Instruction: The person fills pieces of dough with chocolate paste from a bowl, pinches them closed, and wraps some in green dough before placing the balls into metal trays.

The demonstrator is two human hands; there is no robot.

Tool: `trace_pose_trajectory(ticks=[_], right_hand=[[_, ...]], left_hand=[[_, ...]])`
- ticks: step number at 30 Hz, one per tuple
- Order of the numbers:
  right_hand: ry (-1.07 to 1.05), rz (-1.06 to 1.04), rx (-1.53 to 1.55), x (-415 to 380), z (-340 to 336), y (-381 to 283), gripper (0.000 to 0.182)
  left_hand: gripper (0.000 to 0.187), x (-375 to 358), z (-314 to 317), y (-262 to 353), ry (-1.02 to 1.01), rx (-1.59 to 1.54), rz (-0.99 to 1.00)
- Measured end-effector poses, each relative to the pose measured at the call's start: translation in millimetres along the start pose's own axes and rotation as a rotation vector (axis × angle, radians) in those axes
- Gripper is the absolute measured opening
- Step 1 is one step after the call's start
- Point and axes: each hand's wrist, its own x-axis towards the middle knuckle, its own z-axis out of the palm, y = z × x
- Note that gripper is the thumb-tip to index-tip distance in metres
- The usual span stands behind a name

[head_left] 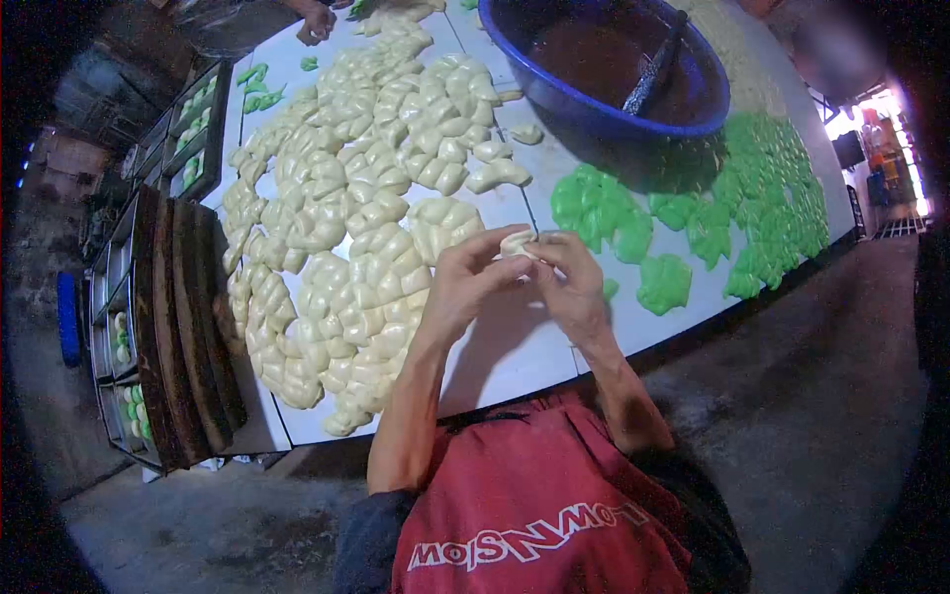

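Note:
Both my hands meet over the white table, pinching a small piece of pale dough (517, 245) between the fingertips. My left hand (475, 269) grips it from the left, and my right hand (572, 282) holds its right side. Left of my hands spreads a large mass of cream-coloured dough pieces (366, 198), pressed against one another. Flattened green dough pieces (665, 283) lie to the right of my right hand, with more green dough (777, 208) farther off.
A blue basin (594, 104) with brown filling and a dark-handled utensil (648, 79) stands at the back. Stacked trays (178, 327), some with green and white pieces, line the left side. Another person's hand (317, 24) rests at the table's far edge.

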Motion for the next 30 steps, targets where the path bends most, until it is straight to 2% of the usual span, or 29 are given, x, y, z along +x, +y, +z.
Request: trace_pose_trajectory(ticks=[2, 4, 6, 8, 10, 13, 15, 18, 20, 21, 24, 26, 28, 29, 30], right_hand=[[0.071, 0.026, -0.018, 5.6, 2.6, -23.0, 0.026], [0.189, -0.007, 0.022, 2.3, 15.0, -17.9, 0.027], [0.238, 0.007, 0.008, -2.6, 21.4, -17.7, 0.029], [0.252, -0.011, -0.096, -1.7, 22.3, -14.4, 0.017], [0.313, -0.020, -0.128, -3.2, 24.1, -10.2, 0.014], [0.247, 0.159, -0.100, -12.1, 24.1, -5.8, 0.017], [0.171, 0.361, -0.077, -18.2, 28.1, 2.3, 0.019], [0.124, 0.300, 0.020, -27.2, 22.5, -4.0, 0.023], [-0.024, 0.142, -0.156, -32.8, 12.9, -26.8, 0.030], [-0.051, 0.187, -0.163, -41.5, 10.5, -33.6, 0.029], [-0.103, 0.271, -0.179, -58.9, 3.0, -24.5, 0.024], [-0.177, 0.351, -0.222, -60.6, -3.4, -17.1, 0.022], [-0.301, 0.480, -0.293, -54.1, -8.6, -14.2, 0.023], [-0.268, 0.460, -0.311, -54.1, -7.9, -10.2, 0.027], [-0.222, 0.465, -0.324, -49.5, -6.6, -10.7, 0.027]], left_hand=[[0.030, 1.5, -4.3, -12.6, 0.010, 0.018, 0.065], [0.027, 1.9, -7.2, -15.8, 0.001, 0.048, 0.129], [0.029, 0.6, -5.0, -19.3, -0.015, 0.075, 0.112], [0.030, -0.6, -7.1, -29.6, -0.032, 0.138, 0.055], [0.035, -8.5, -2.5, -31.4, -0.057, 0.208, 0.127], [0.034, -12.1, -1.3, -42.7, -0.030, 0.312, 0.229], [0.029, -15.6, 3.8, -42.6, 0.064, 0.163, 0.072], [0.021, -21.3, 4.0, -47.0, 0.167, 0.036, -0.068], [0.026, -31.2, 9.4, -42.5, 0.224, -0.060, -0.169], [0.028, -28.7, 1.8, -50.8, 0.151, 0.081, -0.117], [0.031, -38.2, -3.1, -57.9, 0.124, 0.606, -0.022], [0.036, -44.5, -10.1, -50.5, 0.147, 0.839, 0.051], [0.039, -46.9, -14.4, -25.7, 0.261, 0.841, -0.235], [0.037, -47.0, -25.7, -25.8, 0.290, 0.937, -0.093], [0.034, -44.8, -31.3, -21.3, 0.339, 0.974, -0.055]])
